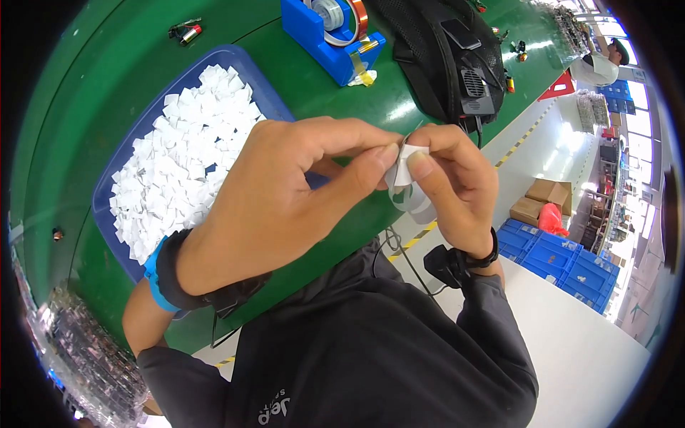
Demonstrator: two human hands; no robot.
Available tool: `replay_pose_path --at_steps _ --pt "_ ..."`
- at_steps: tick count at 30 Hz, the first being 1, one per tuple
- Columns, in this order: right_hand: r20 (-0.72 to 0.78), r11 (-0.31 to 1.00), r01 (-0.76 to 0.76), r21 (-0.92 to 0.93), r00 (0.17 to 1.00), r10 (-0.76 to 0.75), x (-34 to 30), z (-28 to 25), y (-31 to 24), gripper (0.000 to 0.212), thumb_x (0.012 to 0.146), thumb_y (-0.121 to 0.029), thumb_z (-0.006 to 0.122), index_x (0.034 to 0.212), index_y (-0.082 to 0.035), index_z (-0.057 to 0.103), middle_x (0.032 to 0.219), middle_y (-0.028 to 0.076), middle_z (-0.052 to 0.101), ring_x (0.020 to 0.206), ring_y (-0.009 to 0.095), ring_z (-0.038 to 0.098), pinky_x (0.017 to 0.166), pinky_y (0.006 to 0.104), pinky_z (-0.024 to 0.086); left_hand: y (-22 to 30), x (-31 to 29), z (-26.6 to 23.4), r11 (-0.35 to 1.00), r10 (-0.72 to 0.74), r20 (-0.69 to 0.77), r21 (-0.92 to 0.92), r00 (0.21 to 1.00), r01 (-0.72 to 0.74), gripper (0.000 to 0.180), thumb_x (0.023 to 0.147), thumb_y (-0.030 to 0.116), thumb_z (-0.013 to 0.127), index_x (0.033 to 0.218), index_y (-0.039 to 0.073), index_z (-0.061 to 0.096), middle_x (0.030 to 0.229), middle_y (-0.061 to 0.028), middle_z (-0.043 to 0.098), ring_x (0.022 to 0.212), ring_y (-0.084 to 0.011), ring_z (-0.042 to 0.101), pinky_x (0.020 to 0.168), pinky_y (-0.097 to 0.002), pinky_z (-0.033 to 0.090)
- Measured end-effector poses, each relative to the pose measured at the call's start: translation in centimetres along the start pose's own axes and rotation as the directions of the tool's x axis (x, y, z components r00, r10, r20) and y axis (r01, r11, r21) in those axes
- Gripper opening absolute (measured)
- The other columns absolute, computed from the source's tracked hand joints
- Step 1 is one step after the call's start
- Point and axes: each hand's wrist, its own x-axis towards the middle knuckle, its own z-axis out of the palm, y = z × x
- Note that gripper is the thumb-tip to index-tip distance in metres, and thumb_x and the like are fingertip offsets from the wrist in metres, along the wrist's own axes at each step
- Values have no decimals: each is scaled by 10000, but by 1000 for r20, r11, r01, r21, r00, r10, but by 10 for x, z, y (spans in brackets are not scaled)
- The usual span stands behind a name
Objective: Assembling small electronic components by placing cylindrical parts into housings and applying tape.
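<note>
My left hand (282, 185) is closed in a pinch, thumb against forefinger, on the left edge of a small white paper piece (404, 173). On its right edge my right hand (460, 189) pinches the same piece, thumb toward me. The piece looks folded, and a pale, see-through strip (421, 208) curls down below it; whether the two are joined I cannot tell. To the left, partly behind my left hand, a blue plastic tray (107, 203) holds a heap of small white pieces (189, 146). The tray rests on a green tabletop (64, 164).
Beyond my hands stand a blue tape dispenser (314, 39) and a black mesh bag (421, 53) bearing a phone (461, 33) and a small device (474, 91). Small parts (187, 33) lie on the tabletop. Blue crates (556, 260) and cartons (531, 207) occupy the floor at right.
</note>
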Motion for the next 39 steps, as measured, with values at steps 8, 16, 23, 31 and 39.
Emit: replay_pose_path --at_steps 8,16,23,31,39 --pt "146 911 -321 258 945 291 9 -16 -8 233 1047 -145 523 1176 37 594 873 73 616 857 179 712 709 261 555 -8 18 -20 728 557 105 417 824 -545 276 868 13 681 1136 52 736 1052 -91 736 843 -237 704 713 -287 561" --pt "287 750 -473 463 880 378 10 -11 -11 268 1025 -182 519 1128 55 590 815 79 582 742 219 714 620 310 580 -17 15 -21 543 671 228 497 705 -677 404 696 28 767 1098 64 751 1059 -96 736 825 -276 692 645 -308 562" --pt "276 687 -531 496 846 455 8 0 -13 332 985 -198 533 1160 83 552 866 139 622 663 280 712 621 353 594 -19 11 -20 547 691 203 480 693 -686 399 662 29 790 1059 51 759 1035 -110 739 813 -277 696 622 -305 571" --pt "393 670 -577 467 814 428 11 -9 -17 369 932 -169 523 1204 79 508 950 203 666 626 275 710 587 340 579 -17 11 -18 542 685 243 461 687 -703 360 697 23 786 1055 31 751 1066 -122 736 832 -281 702 629 -312 572" --pt "398 692 -549 469 831 390 10 -10 -11 321 947 -147 529 1179 73 548 870 164 662 505 217 647 496 286 513 -16 8 -15 671 643 162 352 748 -653 305 734 -7 799 1027 28 726 1070 -138 714 825 -267 689 691 -330 564"
